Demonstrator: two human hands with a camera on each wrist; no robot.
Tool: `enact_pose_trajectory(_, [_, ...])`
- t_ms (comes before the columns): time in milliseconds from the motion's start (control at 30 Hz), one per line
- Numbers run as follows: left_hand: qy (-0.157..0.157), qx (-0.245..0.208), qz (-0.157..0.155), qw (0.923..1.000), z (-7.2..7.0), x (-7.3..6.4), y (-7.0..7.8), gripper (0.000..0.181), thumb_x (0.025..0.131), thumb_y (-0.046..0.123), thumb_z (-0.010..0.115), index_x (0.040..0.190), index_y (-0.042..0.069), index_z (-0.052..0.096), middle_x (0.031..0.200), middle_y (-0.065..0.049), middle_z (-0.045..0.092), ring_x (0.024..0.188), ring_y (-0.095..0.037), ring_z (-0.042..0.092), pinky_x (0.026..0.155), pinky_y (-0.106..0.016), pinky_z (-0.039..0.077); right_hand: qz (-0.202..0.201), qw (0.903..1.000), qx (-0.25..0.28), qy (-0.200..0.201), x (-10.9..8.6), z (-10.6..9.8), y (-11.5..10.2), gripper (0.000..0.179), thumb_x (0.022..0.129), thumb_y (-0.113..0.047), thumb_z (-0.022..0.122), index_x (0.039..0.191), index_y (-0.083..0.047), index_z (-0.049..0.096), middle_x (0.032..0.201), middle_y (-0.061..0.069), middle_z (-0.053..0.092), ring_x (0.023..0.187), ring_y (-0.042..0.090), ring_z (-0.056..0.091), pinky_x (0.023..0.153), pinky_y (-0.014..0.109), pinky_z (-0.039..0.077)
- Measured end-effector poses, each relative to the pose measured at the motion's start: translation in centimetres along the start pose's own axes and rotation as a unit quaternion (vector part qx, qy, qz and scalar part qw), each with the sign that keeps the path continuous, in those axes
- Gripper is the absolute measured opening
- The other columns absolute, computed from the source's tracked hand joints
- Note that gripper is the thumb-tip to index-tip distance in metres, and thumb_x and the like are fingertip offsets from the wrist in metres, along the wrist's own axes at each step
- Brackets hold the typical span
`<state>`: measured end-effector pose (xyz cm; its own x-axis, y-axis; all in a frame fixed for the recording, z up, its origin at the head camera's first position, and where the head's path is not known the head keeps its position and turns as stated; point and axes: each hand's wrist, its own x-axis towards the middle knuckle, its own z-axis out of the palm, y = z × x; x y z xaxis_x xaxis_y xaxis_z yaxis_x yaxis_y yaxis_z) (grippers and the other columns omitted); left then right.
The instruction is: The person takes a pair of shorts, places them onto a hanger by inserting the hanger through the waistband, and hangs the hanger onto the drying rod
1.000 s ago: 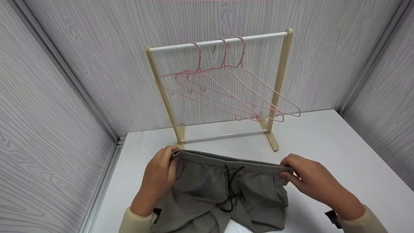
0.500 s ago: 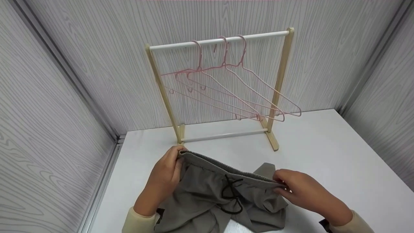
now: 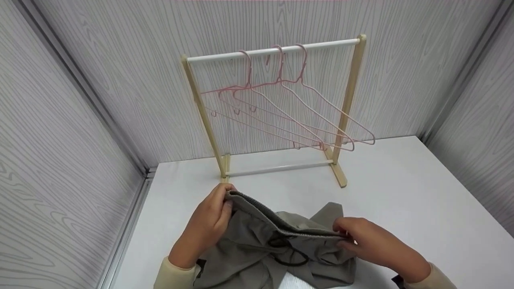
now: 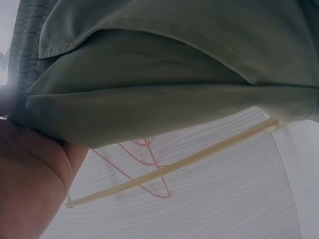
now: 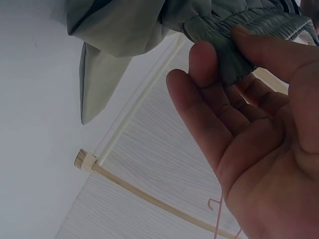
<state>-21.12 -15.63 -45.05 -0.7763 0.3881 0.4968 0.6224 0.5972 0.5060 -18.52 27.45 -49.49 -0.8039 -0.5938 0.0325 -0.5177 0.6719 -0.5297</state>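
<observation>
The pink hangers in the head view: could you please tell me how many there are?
3, all hooked over the white top bar: the left hanger, the middle hanger and the right hanger. Their frames overlap, but none appears hidden.

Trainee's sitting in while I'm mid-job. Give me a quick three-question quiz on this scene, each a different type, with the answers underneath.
1. Count: how many thin pink hangers hang on the slim, straight white rail of the pale wooden rack?

2. True or false: the left hand is holding the rail.

3. Multiple choice: what does the right hand grip?
a) a hanger
b) the gathered waistband of the grey fabric garment
c) the rack

Key
1. Three.
2. False; the left hand holds the waistband too, towards its other end.
3. b
</observation>
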Motion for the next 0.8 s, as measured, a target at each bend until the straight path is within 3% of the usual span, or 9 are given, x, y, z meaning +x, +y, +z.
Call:
enact_pose_trajectory(267, [-0.008, 0.01, -0.011, 0.9999, 0.1, 0.0, 0.2, 0.023, 0.114, 0.008, 0.048, 0.133, 0.013, 0.059, 0.117, 0.005, 0.062, 0.096, -0.008, 0.058, 0.085, -0.036, 0.053, 0.008, 0.9994, 0.006, -0.033, 0.3, 0.0, 0.3, 0.019, 0.098, -0.012, 0.081, 0.111, -0.018, 0.068, 0.094, -0.013, 0.066, 0.082, -0.001, 0.059, 0.069, 0.028, 0.052])
enact_pose_trajectory(367, [-0.014, 0.01, -0.017, 0.9997, 0.1, -0.1, 0.2, 0.024, 0.114, 0.009, 0.047, 0.135, 0.012, 0.059, 0.117, 0.005, 0.062, 0.095, -0.008, 0.058, 0.085, -0.036, 0.054, 0.016, 0.9987, 0.02, -0.044, 0.2, -0.3, 0.2, 0.016, 0.102, -0.025, 0.079, 0.113, -0.018, 0.068, 0.094, -0.014, 0.066, 0.083, -0.001, 0.059, 0.069, 0.028, 0.052])
enact_pose_trajectory(467, [-0.019, 0.013, -0.019, 0.9996, 0.2, -0.1, 0.3, 0.024, 0.115, 0.01, 0.048, 0.136, 0.011, 0.059, 0.118, 0.004, 0.063, 0.096, -0.008, 0.059, 0.086, -0.037, 0.054, 0.03, 0.998, 0.027, -0.047, 0.1, -1.0, 0.1, 0.031, 0.106, -0.044, 0.072, 0.117, -0.016, 0.07, 0.096, -0.014, 0.067, 0.086, 0.0, 0.061, 0.071, 0.029, 0.053])
enact_pose_trajectory(600, [-0.016, 0.017, -0.013, 0.9996, 0.2, -0.1, 0.3, 0.023, 0.114, 0.009, 0.05, 0.135, 0.011, 0.06, 0.119, 0.003, 0.064, 0.097, -0.008, 0.06, 0.087, -0.038, 0.055, 0.042, 0.9989, -0.013, -0.019, 0.2, -2.1, -0.4, 0.045, 0.108, -0.058, 0.061, 0.122, -0.017, 0.071, 0.106, -0.012, 0.07, 0.092, 0.003, 0.065, 0.074, 0.032, 0.055])
enact_pose_trajectory(800, [-0.016, 0.033, -0.002, 0.9993, 0.4, 0.0, 0.2, 0.024, 0.113, 0.008, 0.052, 0.136, 0.009, 0.059, 0.116, 0.002, 0.064, 0.091, -0.009, 0.058, 0.083, -0.039, 0.054, 0.048, 0.9905, -0.116, 0.056, 1.0, -4.0, -1.6, 0.045, 0.107, -0.062, 0.06, 0.124, -0.022, 0.069, 0.118, -0.006, 0.072, 0.094, 0.013, 0.071, 0.075, 0.036, 0.057])
